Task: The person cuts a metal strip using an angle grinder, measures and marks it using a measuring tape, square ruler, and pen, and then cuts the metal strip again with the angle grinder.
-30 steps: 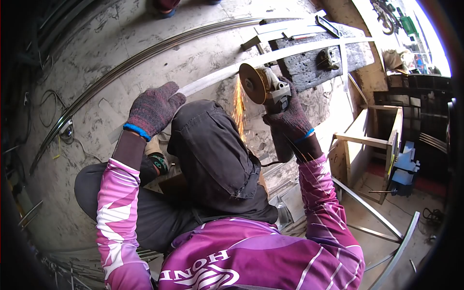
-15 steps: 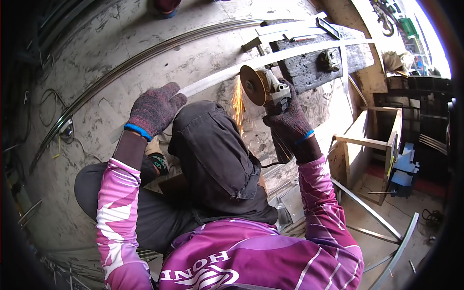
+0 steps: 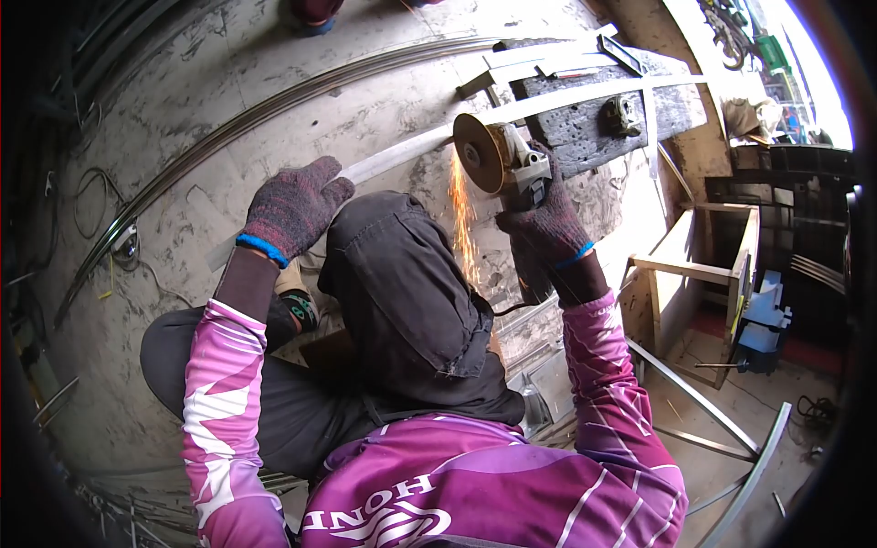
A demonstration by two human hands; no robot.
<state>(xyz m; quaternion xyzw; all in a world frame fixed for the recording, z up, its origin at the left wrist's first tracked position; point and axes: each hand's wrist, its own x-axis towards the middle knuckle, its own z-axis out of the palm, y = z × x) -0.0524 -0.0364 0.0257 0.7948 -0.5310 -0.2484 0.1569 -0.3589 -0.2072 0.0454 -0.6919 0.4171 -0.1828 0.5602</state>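
Observation:
My left hand [image 3: 294, 208], in a dark knitted glove with a blue cuff, is closed around the near end of a long pale metal bar [image 3: 397, 157]. The bar runs away to the right, across a dark pitted block [image 3: 585, 137]. In my right hand [image 3: 548, 219], gloved the same way, is an angle grinder [image 3: 521, 169]. Its brown disc [image 3: 480, 153] meets the bar's edge just short of the block. Orange sparks [image 3: 463, 219] stream from the disc toward my raised knee.
A wooden frame [image 3: 699, 269] stands at the right, with a blue clamp-like tool [image 3: 766, 320] beside it. Long thin metal rods [image 3: 274, 100] curve along the floor at the left. Metal strips [image 3: 703, 411] lie at lower right. Another person's feet [image 3: 315, 14] show at the top.
The grinder's disc has moved up slightly, into the line of the bar. The spark stream is fuller and reaches lower. My left hand has stayed almost still.

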